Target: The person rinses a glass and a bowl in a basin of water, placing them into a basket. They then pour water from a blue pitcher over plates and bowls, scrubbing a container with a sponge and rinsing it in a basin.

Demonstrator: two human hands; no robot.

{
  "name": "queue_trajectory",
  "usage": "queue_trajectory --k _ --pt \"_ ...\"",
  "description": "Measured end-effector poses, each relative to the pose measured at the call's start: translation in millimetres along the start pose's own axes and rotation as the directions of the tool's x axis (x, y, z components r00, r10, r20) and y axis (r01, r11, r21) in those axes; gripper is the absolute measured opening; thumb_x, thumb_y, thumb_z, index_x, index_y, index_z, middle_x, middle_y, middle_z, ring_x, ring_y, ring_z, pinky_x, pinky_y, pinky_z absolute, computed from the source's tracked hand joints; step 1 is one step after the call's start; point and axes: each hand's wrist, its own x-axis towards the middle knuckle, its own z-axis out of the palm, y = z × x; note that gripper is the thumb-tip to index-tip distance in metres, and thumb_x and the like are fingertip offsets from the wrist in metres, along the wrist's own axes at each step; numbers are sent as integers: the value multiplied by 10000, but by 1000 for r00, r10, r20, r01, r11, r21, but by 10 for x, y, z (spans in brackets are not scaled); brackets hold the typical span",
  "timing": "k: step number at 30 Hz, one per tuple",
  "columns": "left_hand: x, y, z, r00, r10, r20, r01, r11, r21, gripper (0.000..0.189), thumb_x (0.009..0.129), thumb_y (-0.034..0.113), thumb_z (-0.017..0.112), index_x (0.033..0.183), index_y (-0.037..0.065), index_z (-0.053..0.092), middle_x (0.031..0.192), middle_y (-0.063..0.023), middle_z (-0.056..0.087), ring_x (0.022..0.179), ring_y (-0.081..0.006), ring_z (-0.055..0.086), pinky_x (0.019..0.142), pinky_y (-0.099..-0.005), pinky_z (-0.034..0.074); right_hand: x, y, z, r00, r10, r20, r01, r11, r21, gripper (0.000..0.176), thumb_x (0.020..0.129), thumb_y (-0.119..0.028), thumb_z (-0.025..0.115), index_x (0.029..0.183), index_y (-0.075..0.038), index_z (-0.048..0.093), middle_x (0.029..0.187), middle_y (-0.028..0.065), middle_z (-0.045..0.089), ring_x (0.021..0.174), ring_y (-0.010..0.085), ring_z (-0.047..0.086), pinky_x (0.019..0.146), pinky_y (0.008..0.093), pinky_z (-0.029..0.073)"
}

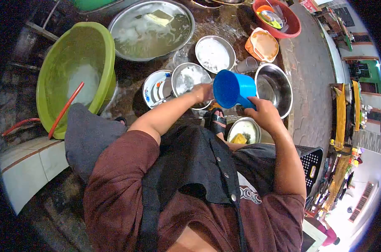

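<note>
My right hand (265,112) is closed round the handle of a blue plastic water dipper (243,84), its mouth tilted toward the left. Just left of the dipper, my left hand (203,92) reaches to the lower rim of a soapy metal plate (189,74); its fingers are blurred and partly hidden, so I cannot tell what they grip. Beside that plate lie a patterned white plate (149,89) and another sudsy metal plate (215,54). A deep steel pot (278,86) stands right of the dipper, with a clear plastic cup (246,64) above it.
A wide metal basin (125,48) of soapy water sits at the back, beside a large green tub (51,92). An orange container (262,45) and a red basin (289,31) stand at the upper right. A bowl (253,126) holding a yellow sponge is near my foot.
</note>
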Motion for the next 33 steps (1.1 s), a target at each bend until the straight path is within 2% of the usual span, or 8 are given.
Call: queue_trajectory --k 3,7,9,13,22,27,30,33 --pt "279 -429 344 998 2 -67 -42 804 -593 405 775 237 625 1101 11 546 949 -136 633 829 -214 594 731 -358 471 -25 -111 -99 999 37 -27 -39 996 -81 421 742 -289 592 1097 -66 563 866 211 618 824 365 592 730 457 459" --pt "153 -276 -305 972 -232 -24 176 796 -579 466 771 189 655 1161 -17 503 1019 -140 613 798 -216 603 667 -306 480 18 -69 -136 989 45 -139 -59 993 -100 435 748 -298 589 1134 -101 549 917 211 614 877 358 586 764 461 455" --pt "21 -322 -514 974 -227 11 83 309 -948 394 792 140 629 1139 -3 511 1026 -112 602 817 -200 604 692 -330 496 14 -77 -175 987 39 -157 -60 990 -130 438 752 -292 584 1145 -104 535 925 208 613 881 356 586 766 463 454" --pt "-403 -221 -1319 980 -195 -49 -48 11 -999 441 810 155 626 1189 18 448 1122 -108 552 976 -216 564 865 -392 463 36 -190 -230 985 80 -154 -123 950 -288 409 765 -265 569 1137 -109 505 929 194 613 880 360 589 759 466 459" --pt "-1721 -495 -2996 564 -400 -722 -588 419 -692 445 803 109 621 1180 -47 443 1096 -137 556 978 -201 546 864 -320 437 483 -425 -20 932 -157 -328 -68 811 -580 268 837 -115 437 1105 -121 442 667 124 623 648 295 641 501 432 487" --pt "-2446 -854 -3328 177 -361 -915 106 932 -347 325 799 181 590 1086 33 554 1023 -145 608 876 -266 603 756 -345 463 714 -1311 -11 869 -333 -365 135 871 -472 482 827 -146 463 1299 -158 365 890 141 612 707 287 622 523 421 471" --pt "-2624 -1344 -3165 -52 -383 -922 536 769 -349 381 790 302 562 1098 77 549 1037 -164 595 932 -367 564 792 -422 442 1075 -1972 230 800 -494 -340 340 841 -421 463 846 -165 456 1297 -163 351 938 125 599 712 282 624 524 408 471" --pt "-2813 -1731 -3000 28 -499 -866 667 655 -356 265 797 275 548 968 75 560 962 -164 598 872 -353 576 754 -463 444 1228 -2707 403 739 -608 -290 452 766 -457 462 842 -120 448 1291 -167 350 863 102 595 710 270 632 525 399 482"
